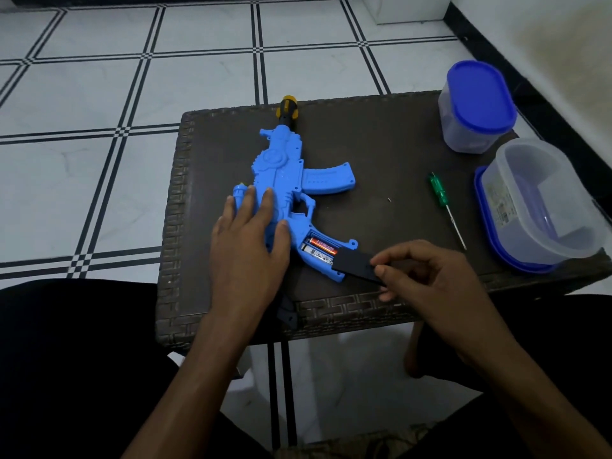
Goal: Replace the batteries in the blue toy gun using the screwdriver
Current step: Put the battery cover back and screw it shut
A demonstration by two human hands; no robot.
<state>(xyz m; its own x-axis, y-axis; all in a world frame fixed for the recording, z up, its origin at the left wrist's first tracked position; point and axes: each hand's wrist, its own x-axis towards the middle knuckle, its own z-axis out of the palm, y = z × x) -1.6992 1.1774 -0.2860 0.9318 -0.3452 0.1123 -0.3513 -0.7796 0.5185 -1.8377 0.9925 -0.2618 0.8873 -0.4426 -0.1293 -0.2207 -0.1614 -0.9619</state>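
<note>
the blue toy gun (281, 170) is laid flat on the dark woven-edged table (381, 154), toward its left half, with the yellow-and-black muzzle (287, 109) reaching the far edge and the grip pointing at the near edge. the body of the gun is pressed down by the left hand (246, 246), whose fingers are spread and nearly straight over the rear part of the toy; nothing is gripped by it. the battery compartment (319, 250) in the grip is seen uncovered, and two batteries (323, 245) are seated in it side by side, one red and gold, the other silver.

a black battery cover (356, 265) is pinched between thumb and fingertips of the right hand (427, 276), just beside the open compartment, with its far end touching or overlapping the lower end of the grip; which of the two cannot be told. the remaining fingers of that hand are curled.

a screwdriver (445, 207) with a green handle is left lying on the table to the right of the gun, well apart from it, untouched. a tiny screw (390, 200) is seen between gun and screwdriver. at the far right corner a lidded container (477, 107) with a blue lid is stood upright, and near the right edge an open clear container (536, 200) is set on a blue lid (496, 246).
</note>
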